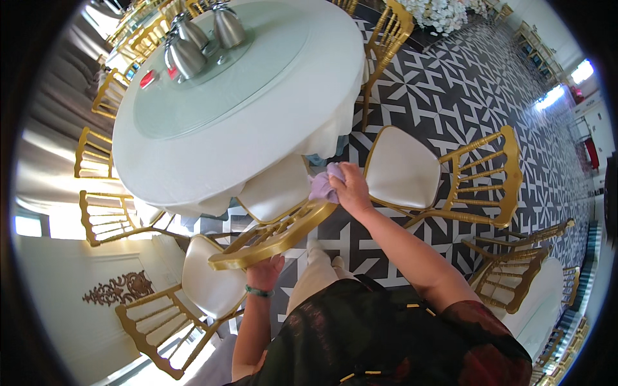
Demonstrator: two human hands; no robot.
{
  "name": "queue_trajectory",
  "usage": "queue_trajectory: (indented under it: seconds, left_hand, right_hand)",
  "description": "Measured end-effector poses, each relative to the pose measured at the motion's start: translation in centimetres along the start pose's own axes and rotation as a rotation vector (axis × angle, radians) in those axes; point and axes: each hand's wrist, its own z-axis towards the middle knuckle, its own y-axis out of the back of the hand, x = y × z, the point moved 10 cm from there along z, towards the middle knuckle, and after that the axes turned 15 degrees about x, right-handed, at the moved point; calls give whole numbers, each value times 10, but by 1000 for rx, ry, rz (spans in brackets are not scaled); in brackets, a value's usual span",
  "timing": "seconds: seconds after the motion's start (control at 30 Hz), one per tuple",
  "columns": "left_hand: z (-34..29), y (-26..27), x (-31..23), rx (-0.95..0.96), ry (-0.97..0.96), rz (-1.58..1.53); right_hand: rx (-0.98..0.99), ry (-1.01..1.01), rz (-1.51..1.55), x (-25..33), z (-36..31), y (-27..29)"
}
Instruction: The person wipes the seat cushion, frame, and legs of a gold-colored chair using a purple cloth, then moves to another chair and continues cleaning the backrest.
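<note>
In front of me is a gold chair (283, 239) with a pale seat, its spindled back toward me and its seat partly under the tablecloth. My right hand (352, 189) is closed round a crumpled lavender cloth (324, 185). The cloth touches the right end of the chair's top rail. At the rail's left end, my left hand (264, 274) grips from the near side, its fingers partly hidden by the rail. A dark green bracelet (259, 291) circles that wrist.
The round table (315, 106) has a white cloth and a glass turntable (257, 83) with several metal jugs (228, 27). A second gold chair (405, 168) stands close on the right, another (209, 270) on the left. Patterned tiles (444, 83) cover the floor.
</note>
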Motion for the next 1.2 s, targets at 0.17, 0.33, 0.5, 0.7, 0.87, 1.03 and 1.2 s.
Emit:
queue_trajectory:
  seconds: [0.17,0.33,0.5,0.7,0.87,1.03,1.2]
  left_hand:
    - [11,-17,-11,-55,-87,53]
    - [38,-18,-15,-38,-177,49]
    - [48,-45,-5,-94,-232,22]
    - [45,7,59,-278,179,-41]
    - [84,-18,111,-436,359,83]
    - [146,-61,180,-258,471,152]
    - [190,-104,303,-265,668,228]
  right_hand:
    - [-101,13,95,8,8,15]
    - [-6,-5,63,-2,50,16]
    - [229,-68,320,-30,66,32]
    - [-36,-342,888,-112,45,174]
    - [-473,-409,497,-197,-33,393]
    - [-618,-429,-153,-291,-144,594]
    - [-238,-822,108,-412,-175,606]
